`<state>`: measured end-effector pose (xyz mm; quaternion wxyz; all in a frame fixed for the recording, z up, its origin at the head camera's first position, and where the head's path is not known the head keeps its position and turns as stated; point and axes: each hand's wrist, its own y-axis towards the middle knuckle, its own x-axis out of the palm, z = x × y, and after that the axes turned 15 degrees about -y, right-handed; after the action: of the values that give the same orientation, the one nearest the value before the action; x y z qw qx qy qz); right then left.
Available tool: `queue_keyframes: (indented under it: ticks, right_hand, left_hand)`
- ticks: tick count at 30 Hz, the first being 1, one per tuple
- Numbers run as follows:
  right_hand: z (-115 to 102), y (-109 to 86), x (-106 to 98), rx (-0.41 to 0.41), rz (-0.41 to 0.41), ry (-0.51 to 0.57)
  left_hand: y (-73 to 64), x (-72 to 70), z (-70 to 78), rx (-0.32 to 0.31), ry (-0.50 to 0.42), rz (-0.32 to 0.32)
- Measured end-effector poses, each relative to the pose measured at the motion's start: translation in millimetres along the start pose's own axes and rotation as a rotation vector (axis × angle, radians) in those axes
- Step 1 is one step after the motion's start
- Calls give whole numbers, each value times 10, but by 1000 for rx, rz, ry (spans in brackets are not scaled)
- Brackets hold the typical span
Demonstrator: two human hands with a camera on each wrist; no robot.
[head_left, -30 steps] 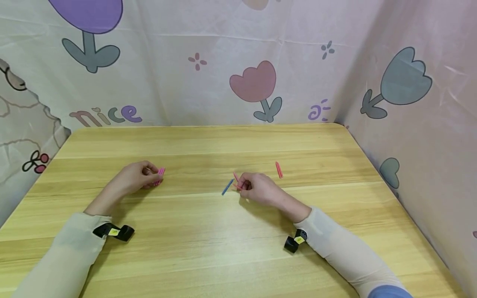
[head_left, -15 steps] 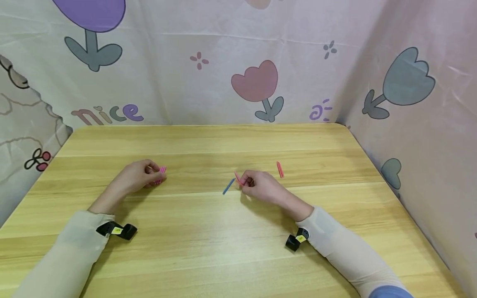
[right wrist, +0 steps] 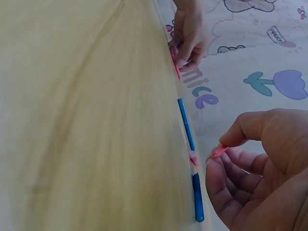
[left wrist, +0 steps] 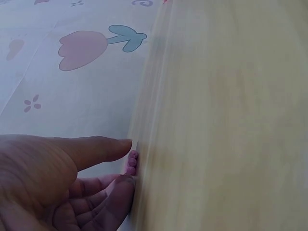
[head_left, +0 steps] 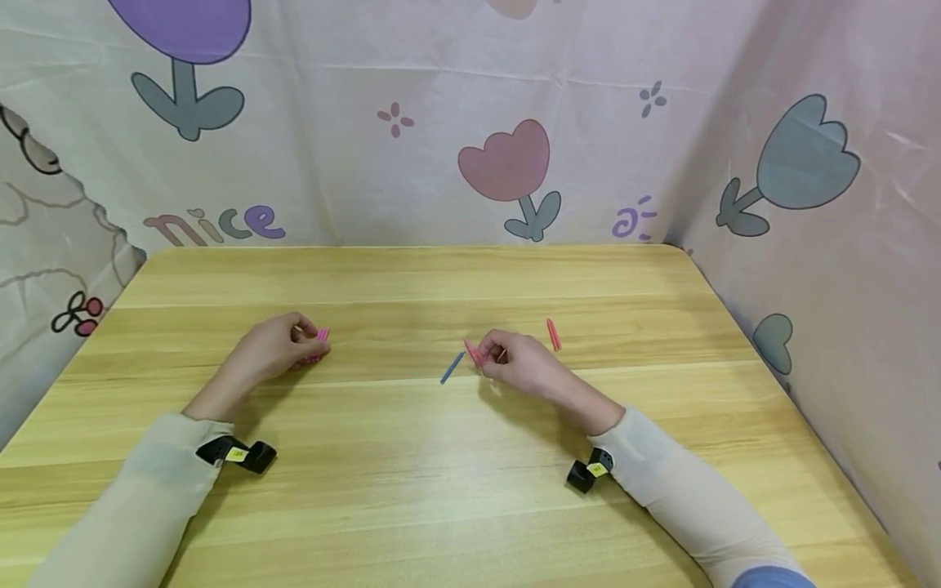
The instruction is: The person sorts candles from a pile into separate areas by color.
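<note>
My left hand (head_left: 274, 347) is at the left middle of the table and pinches several short pink sticks (head_left: 323, 334). In the left wrist view the rounded ends of these pink sticks (left wrist: 132, 162) show between its fingertips. Right of centre, my right hand (head_left: 520, 361) pinches a short salmon-pink stick (right wrist: 219, 151) between thumb and forefinger. Just left of that hand a blue stick (head_left: 452, 367) lies at a slant. The right wrist view shows a second, darker blue stick (right wrist: 198, 197) near the hand, with a pink stick (right wrist: 193, 159) between the two blue ones.
Two red sticks (head_left: 554, 335) lie side by side behind my right hand. The wooden table (head_left: 412, 474) meets a printed cloth backdrop (head_left: 323, 122) at the back and on both sides. A small black camera is strapped to each sleeve.
The pinched salmon-pink stick has turned in my right fingers, and that hand has shifted slightly up and right, away from the blue stick. My left hand keeps its hold on the pink sticks.
</note>
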<state>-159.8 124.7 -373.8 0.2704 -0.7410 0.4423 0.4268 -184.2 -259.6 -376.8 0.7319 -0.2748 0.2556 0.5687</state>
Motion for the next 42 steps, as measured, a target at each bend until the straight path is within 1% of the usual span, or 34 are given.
queue_keyframes:
  ticks: [7, 10, 12, 15, 19, 26, 31, 35, 42]
  right_hand:
    - [48, -15, -59, 40, 11, 95]
    - [75, -13, -73, 41, 12, 123]
    - [93, -13, -76, 39, 14, 128]
    - [122, -22, -80, 33, 16, 129]
    - [143, -49, -112, 30, 23, 127]
    - [174, -78, -174, 59, 20, 161]
    - [216, -89, -210, 80, 37, 164]
    - [265, -97, -238, 92, 50, 164]
    - [352, -106, -293, 130, 58, 177]
  left_hand:
    - [-10, 5, 8, -23, -28, -8]
    - [-19, 1, 17, -23, -31, -6]
    - [-24, -2, 17, -18, -21, 0]
    - [-21, 0, 7, -21, -31, -4]
    - [-15, 2, -2, -39, -66, -20]
    - [-24, -18, 15, -47, -70, -13]
    - [-46, -50, 43, -44, -53, 0]
    - [-56, -64, 78, -28, -33, 11]
    - [-77, -85, 156, -18, -37, 15]
